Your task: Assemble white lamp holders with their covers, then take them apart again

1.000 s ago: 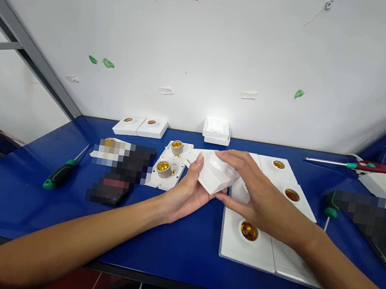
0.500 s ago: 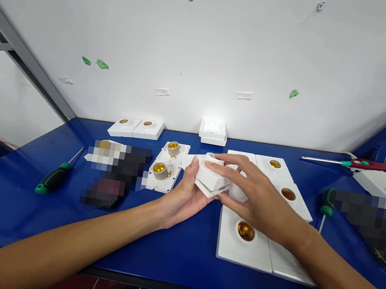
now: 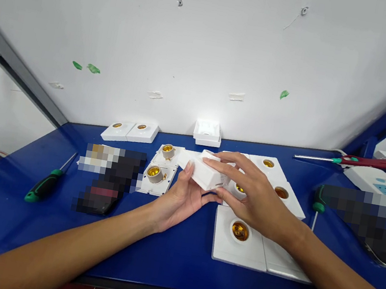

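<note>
White wall (image 3: 202,51) backs a blue table (image 3: 171,265). Held above it, tilted, is a white, square plastic lamp-socket housing (image 3: 206,173), directly between your hands. Your left hand (image 3: 179,199) pinches its left side, thumb on the edge; your right hand (image 3: 254,190) clasps its right, fingers over the top. Neither is nearer: both touch. No long axis is distinguishable.

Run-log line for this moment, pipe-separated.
left hand: holds white square lampholder | right hand: grips same lampholder | nearby: uncovered lampholder bases, stacked white covers
</note>
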A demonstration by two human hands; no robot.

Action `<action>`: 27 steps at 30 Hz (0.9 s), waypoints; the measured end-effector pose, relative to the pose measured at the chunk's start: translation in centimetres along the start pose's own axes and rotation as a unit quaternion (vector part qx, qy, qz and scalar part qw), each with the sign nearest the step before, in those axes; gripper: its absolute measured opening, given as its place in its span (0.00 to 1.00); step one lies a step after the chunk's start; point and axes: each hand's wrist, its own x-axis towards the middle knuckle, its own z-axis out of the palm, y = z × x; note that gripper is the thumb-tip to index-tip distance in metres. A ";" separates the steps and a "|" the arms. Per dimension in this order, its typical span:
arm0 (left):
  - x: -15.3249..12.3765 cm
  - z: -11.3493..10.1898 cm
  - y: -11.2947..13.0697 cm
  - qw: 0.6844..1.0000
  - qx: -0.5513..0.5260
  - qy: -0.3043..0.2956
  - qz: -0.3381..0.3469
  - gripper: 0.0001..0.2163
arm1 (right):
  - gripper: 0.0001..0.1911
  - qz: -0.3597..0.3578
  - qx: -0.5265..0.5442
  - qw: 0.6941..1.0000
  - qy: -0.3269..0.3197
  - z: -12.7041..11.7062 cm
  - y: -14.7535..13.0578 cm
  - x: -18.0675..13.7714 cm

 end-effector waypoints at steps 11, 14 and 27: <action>0.0 -0.3 -0.2 1.000 0.024 -0.021 -0.003 0.29 | 0.28 -0.014 -0.015 1.000 0.011 0.0 0.0 0.0; 0.0 -0.5 -0.3 0.999 0.030 -0.012 -0.005 0.31 | 0.26 -0.001 0.012 1.000 0.028 0.0 0.1 0.1; 0.1 -0.7 -0.6 0.999 0.046 -0.017 -0.016 0.28 | 0.23 -0.008 -0.077 0.994 0.082 -0.1 0.4 0.1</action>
